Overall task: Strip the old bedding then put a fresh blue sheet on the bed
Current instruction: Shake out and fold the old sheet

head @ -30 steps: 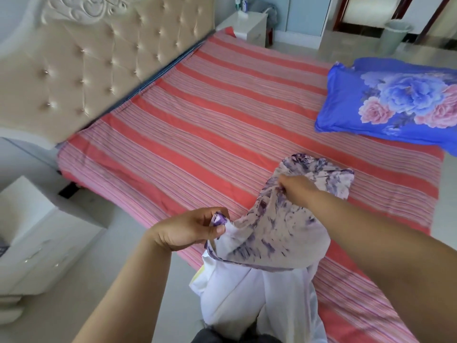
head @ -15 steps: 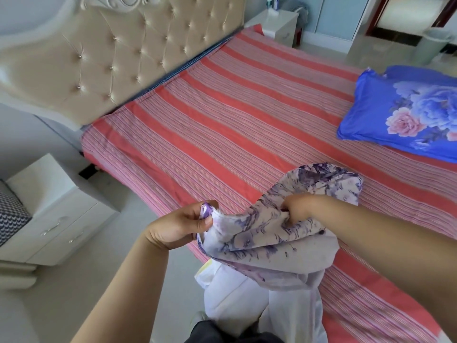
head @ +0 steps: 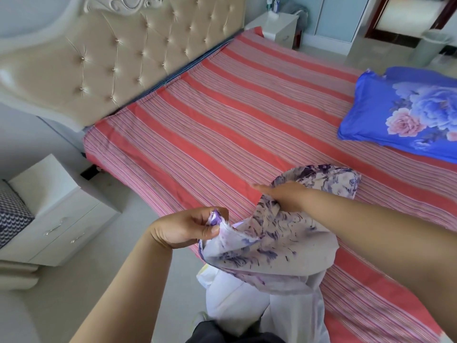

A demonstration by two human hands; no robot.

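Both hands work the purple-flowered pillowcase (head: 269,241), left hand (head: 185,229) pinching its edge, right hand (head: 284,196) spread inside; next, likely pull it clear of the white pillow (head: 237,300).

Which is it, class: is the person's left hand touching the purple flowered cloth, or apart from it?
Touching. The head view shows the left hand pinching a bunched edge of the purple flowered cloth between thumb and curled fingers, with no gap.

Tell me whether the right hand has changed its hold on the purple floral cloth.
Yes. The right hand, earlier bunched on the purple floral cloth, now points its fingers straight toward the headboard.
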